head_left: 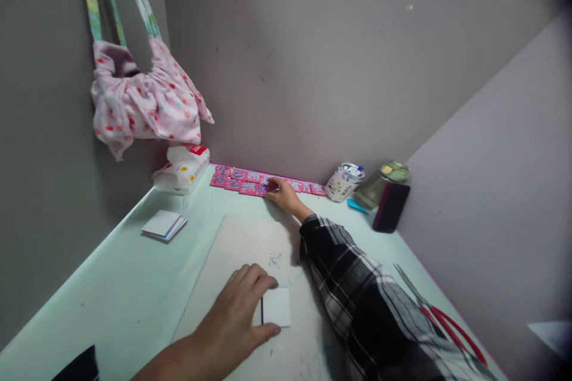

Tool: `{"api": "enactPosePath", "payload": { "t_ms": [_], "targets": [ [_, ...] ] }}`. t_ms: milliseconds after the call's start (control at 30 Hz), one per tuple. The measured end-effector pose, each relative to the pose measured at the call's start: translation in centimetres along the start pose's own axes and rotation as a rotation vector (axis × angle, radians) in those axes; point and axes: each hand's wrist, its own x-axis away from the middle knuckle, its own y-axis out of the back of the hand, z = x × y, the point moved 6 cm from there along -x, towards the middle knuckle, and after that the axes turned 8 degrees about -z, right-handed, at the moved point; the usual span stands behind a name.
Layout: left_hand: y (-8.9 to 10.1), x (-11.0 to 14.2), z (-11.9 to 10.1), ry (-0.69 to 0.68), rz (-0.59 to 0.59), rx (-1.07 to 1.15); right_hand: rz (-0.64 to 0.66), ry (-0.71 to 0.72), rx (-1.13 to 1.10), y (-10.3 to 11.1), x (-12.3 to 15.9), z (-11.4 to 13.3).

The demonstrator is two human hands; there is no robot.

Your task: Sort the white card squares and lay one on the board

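My left hand (235, 309) lies low over a beige board, its thumb and fingers closed on opposite edges of a white square card (277, 308). Part of a second white piece shows beneath that hand. Stretched out to the back of the table, my right hand (283, 195), in a black-and-white plaid sleeve, pinches at the end of the front row of pink cards (248, 187). Blue handwritten characters cover these cards, which lie in two rows along the wall. The fingers partly hide the card under them.
The beige board (223, 250) lies on a pale green table. White cards (163, 224) are stacked at left, near a tissue pack (183, 166). At right are a pen tin (344, 181), a jar (379, 184), a leaning phone (392, 207) and red-handled scissors (440, 315). A pink cloth bag (147, 101) hangs above.
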Motion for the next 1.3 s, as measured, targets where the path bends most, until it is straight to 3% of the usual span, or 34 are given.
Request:
{"api": "enactPosePath", "payload": {
  "t_ms": [267, 500, 833, 1100, 1300],
  "targets": [
    [-0.1, 0.1, 0.1, -0.018, -0.012, -0.009, 0.014, 0.060, 0.138, 0.6, -2.5, 3.7],
    [-0.1, 0.0, 0.1, -0.024, 0.001, -0.037, 0.130, 0.140, 0.304, -1.8, -6.5, 7.7],
    [-0.3, -0.1, 0.2, -0.005, 0.011, -0.068, 0.262, 0.138, 0.442, -5.5, -8.6, 8.7],
    [-0.4, -0.1, 0.2, -0.024, 0.008, -0.076, 0.231, 0.217, 0.425, -5.1, -9.0, 9.1],
    [-0.6, -0.1, 0.6, -0.032, -0.011, -0.087, 0.182, 0.308, 0.334, -4.8, -10.7, 11.7]
  ]
}}
